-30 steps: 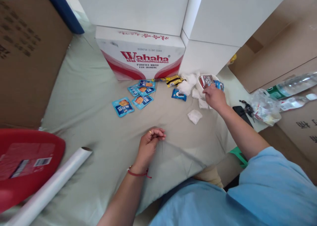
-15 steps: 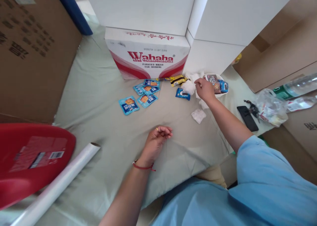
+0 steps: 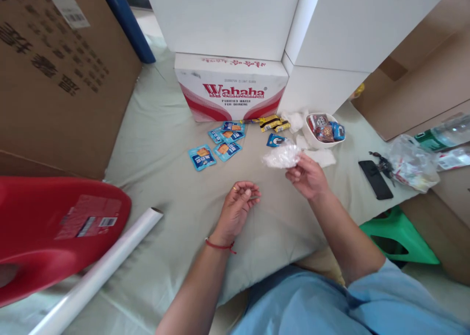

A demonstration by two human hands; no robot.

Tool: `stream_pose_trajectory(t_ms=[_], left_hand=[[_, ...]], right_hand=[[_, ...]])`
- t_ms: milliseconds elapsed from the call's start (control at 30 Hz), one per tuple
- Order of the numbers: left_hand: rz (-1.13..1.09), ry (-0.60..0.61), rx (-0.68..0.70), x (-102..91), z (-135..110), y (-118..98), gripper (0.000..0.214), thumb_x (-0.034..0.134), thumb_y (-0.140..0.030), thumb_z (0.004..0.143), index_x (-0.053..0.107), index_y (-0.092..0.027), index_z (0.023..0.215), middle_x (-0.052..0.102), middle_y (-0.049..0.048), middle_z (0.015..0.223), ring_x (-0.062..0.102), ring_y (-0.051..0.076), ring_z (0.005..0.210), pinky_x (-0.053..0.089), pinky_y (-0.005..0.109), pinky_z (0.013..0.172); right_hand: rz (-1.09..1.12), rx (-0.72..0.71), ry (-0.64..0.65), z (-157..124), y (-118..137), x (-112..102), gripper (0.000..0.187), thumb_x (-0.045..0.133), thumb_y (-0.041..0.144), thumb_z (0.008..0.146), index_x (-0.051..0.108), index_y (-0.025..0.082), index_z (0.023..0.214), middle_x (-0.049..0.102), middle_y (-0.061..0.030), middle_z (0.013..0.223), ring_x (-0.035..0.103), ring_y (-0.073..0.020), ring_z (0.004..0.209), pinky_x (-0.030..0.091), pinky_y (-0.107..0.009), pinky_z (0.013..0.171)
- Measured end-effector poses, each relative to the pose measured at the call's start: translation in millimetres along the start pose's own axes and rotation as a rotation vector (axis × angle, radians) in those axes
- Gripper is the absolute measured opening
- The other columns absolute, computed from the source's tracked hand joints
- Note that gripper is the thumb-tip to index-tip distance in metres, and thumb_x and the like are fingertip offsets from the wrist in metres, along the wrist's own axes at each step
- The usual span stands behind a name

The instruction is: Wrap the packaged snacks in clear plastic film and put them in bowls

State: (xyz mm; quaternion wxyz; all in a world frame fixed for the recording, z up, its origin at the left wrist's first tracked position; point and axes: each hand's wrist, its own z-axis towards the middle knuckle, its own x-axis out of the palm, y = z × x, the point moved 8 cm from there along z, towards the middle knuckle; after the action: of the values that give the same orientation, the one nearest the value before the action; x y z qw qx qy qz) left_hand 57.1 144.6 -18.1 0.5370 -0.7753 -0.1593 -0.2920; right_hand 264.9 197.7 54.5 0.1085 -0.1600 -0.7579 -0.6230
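My right hand (image 3: 307,176) is closed on a crumpled clear plastic wrap (image 3: 281,156), held just above the pale green cloth (image 3: 154,144). My left hand (image 3: 239,205) rests on the cloth with its fingers loosely curled and nothing visible in them. Beyond the wrap lie a small blue snack packet (image 3: 275,139) and white crumpled tissues (image 3: 318,156). A white bowl (image 3: 312,136) holding snack packets stands to the right of them. Several blue snack packets (image 3: 219,144) lie to the left, and yellow packets (image 3: 273,123) near the box.
A red-and-white Wahaha water box (image 3: 232,91) and white boxes (image 3: 323,31) stand at the back. Brown cartons (image 3: 55,70) flank the left. A red plastic stool (image 3: 51,227), a film roll (image 3: 99,271), a phone (image 3: 375,179), keys, a plastic bag (image 3: 411,166) and a green stool (image 3: 400,234) lie around.
My right hand left the bowl area and came back toward me holding a crumpled clear wrap. My left hand barely moved. The camera shifted left.
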Motion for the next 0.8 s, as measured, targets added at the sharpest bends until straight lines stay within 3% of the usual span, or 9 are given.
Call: stream_pose_trajectory(t_ms=[100,167,333,400,467,567,733,800], left_hand=[[-0.019,0.019,0.029,4.1,-1,-2,0.066,0.087,-0.061,0.076,0.057,-0.03,0.125,0.059,0.0091,0.139,0.066,0.026,0.12,0.061,0.04,0.09],[-0.013,0.035,0.051,5.7,-1,-3,0.082,0.089,-0.065,0.072,0.05,-0.035,0.137,0.05,0.0108,0.152,0.061,0.029,0.13,0.061,0.044,0.093],[-0.009,-0.025,0.077,0.4,-2,1,0.099,0.089,-0.066,0.07,0.041,-0.038,0.152,0.047,0.0129,0.154,0.063,0.026,0.123,0.061,0.037,0.088],[0.017,-0.042,0.083,-0.7,-2,4,0.094,0.093,-0.059,0.068,0.048,-0.036,0.147,0.053,0.011,0.148,0.065,0.022,0.115,0.059,0.032,0.083],[0.056,-0.049,0.079,-1.0,0,7,0.075,0.096,-0.052,0.065,0.062,-0.027,0.128,0.064,0.0081,0.13,0.066,0.018,0.101,0.057,0.028,0.079],[0.124,-0.073,0.096,-4.0,3,10,0.049,0.095,-0.046,0.066,0.069,-0.019,0.097,0.071,0.0025,0.095,0.063,0.012,0.081,0.053,0.025,0.075],[0.265,-0.149,0.168,-12.4,5,7,0.037,0.088,-0.048,0.071,0.076,-0.018,0.089,0.072,0.0004,0.079,0.062,0.013,0.071,0.052,0.029,0.075],[0.336,-0.144,0.188,-12.0,5,6,0.036,0.086,-0.049,0.073,0.078,-0.018,0.09,0.073,0.0009,0.078,0.062,0.014,0.072,0.053,0.03,0.076]], right_hand=[[0.176,0.112,0.021,-35,-37,17,0.023,0.078,0.03,0.07,0.059,0.023,0.081,0.051,0.0052,0.067,0.035,-0.0086,0.05,0.03,-0.023,0.046],[0.18,0.142,0.025,-46,-56,21,0.021,0.076,0.03,0.069,0.059,0.023,0.079,0.054,0.0041,0.068,0.037,-0.0089,0.049,0.031,-0.024,0.046],[-0.196,0.011,0.056,-58,-65,26,0.013,0.075,0.034,0.073,0.067,0.025,0.077,0.053,0.0041,0.061,0.039,-0.0115,0.052,0.033,-0.027,0.052],[-0.362,-0.071,0.102,-63,-59,32,0.009,0.073,0.034,0.076,0.07,0.026,0.078,0.052,0.0036,0.061,0.043,-0.0136,0.056,0.036,-0.028,0.057],[-0.482,-0.131,0.166,-68,-55,38,0.009,0.074,0.035,0.078,0.072,0.026,0.078,0.057,0.0015,0.069,0.05,-0.0165,0.065,0.041,-0.03,0.064],[-0.535,-0.128,0.195,-71,-58,40,0.017,0.077,0.042,0.079,0.072,0.026,0.076,0.062,-0.0006,0.076,0.057,-0.0203,0.076,0.047,-0.033,0.074],[-0.129,-0.006,-0.067,-64,-67,13,0.054,0.06,0.078,0.086,0.074,0.025,0.091,0.069,-0.0044,0.087,0.061,-0.0217,0.081,0.051,-0.034,0.073],[-0.149,0.019,-0.113,-63,-69,5,0.055,0.068,0.078,0.082,0.073,0.024,0.089,0.067,-0.0036,0.084,0.058,-0.0198,0.076,0.049,-0.032,0.069]])
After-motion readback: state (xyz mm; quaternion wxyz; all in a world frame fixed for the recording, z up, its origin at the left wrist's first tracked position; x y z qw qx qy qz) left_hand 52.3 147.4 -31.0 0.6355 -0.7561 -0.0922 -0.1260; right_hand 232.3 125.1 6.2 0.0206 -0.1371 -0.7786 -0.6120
